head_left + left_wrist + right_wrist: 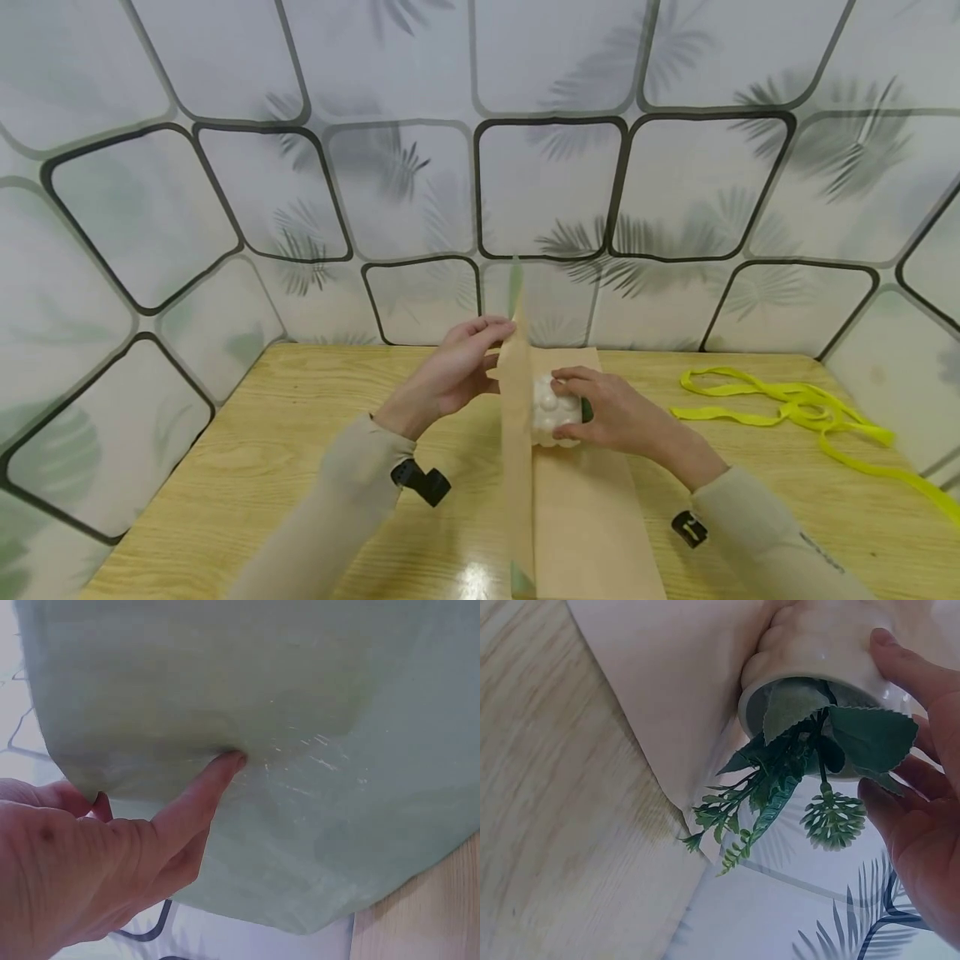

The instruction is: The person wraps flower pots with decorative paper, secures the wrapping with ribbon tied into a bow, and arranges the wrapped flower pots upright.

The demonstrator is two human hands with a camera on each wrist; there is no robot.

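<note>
A small white bumpy ceramic pot (553,410) holding a green artificial plant (795,772) lies on its side on a tan sheet of wrapping paper (585,517) near the centre of the light wooden table (247,467). The right hand (611,412) grips the pot from its 3 o'clock side, fingers curled over it. The left hand (453,375), at the pot's 9 o'clock, holds the paper's left flap upright, fingers straight against its pale green underside (315,750). A yellow ribbon (795,412) lies at 3 o'clock, well apart.
</note>
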